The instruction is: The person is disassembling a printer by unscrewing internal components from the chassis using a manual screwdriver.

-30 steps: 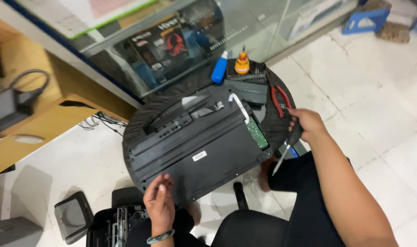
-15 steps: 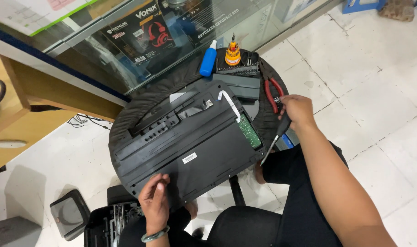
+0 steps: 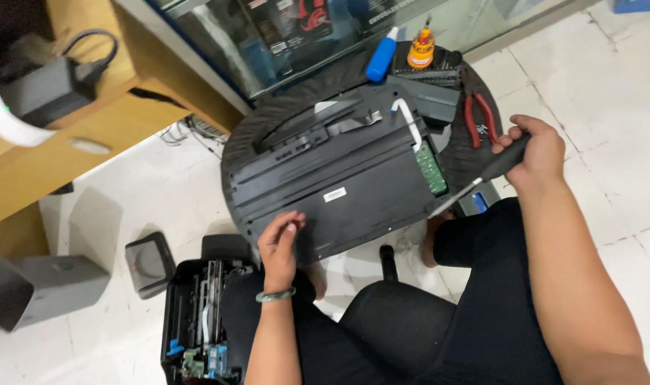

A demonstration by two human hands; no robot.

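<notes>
A black-handled screwdriver (image 3: 482,176) is clasped in the right hand (image 3: 535,153), its tip set at the right edge of the black printer base (image 3: 339,182). The base is lain on a round black stool (image 3: 475,153) and steadied at its near edge by the left hand (image 3: 280,246), fingers spread flat, nothing gripped.

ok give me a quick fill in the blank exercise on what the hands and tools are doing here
1. The right hand holds a ____.
2. The left hand rests on the black printer base, and its wrist wears a green ____.
3. The pliers lying on the round table have ____ handles.

Missing words: screwdriver; bracelet; red
</notes>
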